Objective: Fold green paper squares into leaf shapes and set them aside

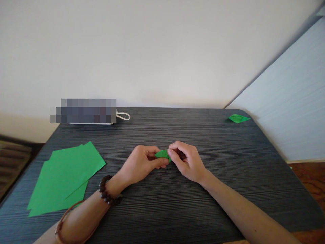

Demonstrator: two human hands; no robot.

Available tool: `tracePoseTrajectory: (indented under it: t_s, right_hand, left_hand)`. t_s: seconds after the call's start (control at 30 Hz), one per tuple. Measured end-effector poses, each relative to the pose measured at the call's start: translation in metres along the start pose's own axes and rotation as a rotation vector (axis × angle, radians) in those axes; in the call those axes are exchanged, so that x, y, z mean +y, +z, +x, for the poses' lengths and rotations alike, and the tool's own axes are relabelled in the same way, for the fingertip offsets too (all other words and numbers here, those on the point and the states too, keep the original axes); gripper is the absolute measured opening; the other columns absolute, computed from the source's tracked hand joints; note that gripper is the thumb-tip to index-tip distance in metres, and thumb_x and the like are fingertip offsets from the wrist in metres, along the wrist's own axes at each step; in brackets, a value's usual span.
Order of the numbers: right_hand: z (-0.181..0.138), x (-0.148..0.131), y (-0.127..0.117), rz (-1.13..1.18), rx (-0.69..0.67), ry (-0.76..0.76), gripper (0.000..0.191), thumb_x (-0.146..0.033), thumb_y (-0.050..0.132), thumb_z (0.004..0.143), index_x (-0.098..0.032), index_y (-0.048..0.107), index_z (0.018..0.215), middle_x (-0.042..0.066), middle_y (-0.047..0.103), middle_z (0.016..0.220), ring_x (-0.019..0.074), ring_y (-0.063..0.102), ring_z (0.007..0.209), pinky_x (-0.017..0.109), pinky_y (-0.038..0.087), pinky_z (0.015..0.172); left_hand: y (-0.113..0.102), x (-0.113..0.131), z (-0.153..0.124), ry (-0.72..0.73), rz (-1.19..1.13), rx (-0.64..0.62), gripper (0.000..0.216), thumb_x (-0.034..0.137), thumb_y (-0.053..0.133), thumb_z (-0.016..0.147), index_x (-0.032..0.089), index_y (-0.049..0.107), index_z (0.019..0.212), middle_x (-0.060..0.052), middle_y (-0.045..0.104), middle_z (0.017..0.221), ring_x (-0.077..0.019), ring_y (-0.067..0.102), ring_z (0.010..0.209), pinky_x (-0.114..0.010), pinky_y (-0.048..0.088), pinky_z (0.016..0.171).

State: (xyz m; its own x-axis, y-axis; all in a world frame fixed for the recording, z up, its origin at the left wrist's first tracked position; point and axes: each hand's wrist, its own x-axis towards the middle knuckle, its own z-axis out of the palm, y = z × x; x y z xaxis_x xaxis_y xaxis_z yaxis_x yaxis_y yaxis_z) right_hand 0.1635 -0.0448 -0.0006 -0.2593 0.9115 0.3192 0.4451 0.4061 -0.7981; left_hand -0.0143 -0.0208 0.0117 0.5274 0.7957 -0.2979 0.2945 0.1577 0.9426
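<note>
Paper (pixel 162 154), folded green, is pinched by my left hand (pixel 142 163) and right hand (pixel 188 162) (flat sheets (pixel 62 176) lie leftward).

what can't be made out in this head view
All in the head view:
Folded green paper: partly covered by the left hand and right hand.
Pixelated object: pixelation hides what it is.
Green sheets: overlap hides their number.
Right forearm: cut off by the bottom edge.
</note>
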Motion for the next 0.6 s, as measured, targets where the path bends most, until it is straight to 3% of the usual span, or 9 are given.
tracePoseTrajectory:
  t_s: [0.27,0.6]
  right_hand:
    - [-0.0015,0.001,0.001,0.048,0.012,0.035,0.011,-0.023,0.049,0.087,-0.018,0.053,0.078,-0.003,0.051,0.063,0.0078,0.043,0.052,0.021,0.035,0.049]
    - [-0.0011,-0.0004,0.0014,0.034,-0.017,0.012,0.012,-0.023,0.046,0.088,-0.019,0.053,0.08,-0.002,0.051,0.064,0.0084,0.044,0.053,0.021,0.036,0.049]
  left_hand:
    - [-0.0021,0.0039,0.0008,-0.032,-0.034,-0.046,0.02,0.034,0.068,0.073,0.015,0.065,0.075,-0.002,0.069,0.07,-0.0135,0.062,0.064,-0.025,0.049,0.063]
    - [-0.0026,0.0037,0.0021,0.063,0.039,-0.068,0.027,0.037,0.054,0.084,0.015,0.068,0.075,-0.003,0.069,0.074,-0.0125,0.06,0.064,-0.022,0.049,0.058]
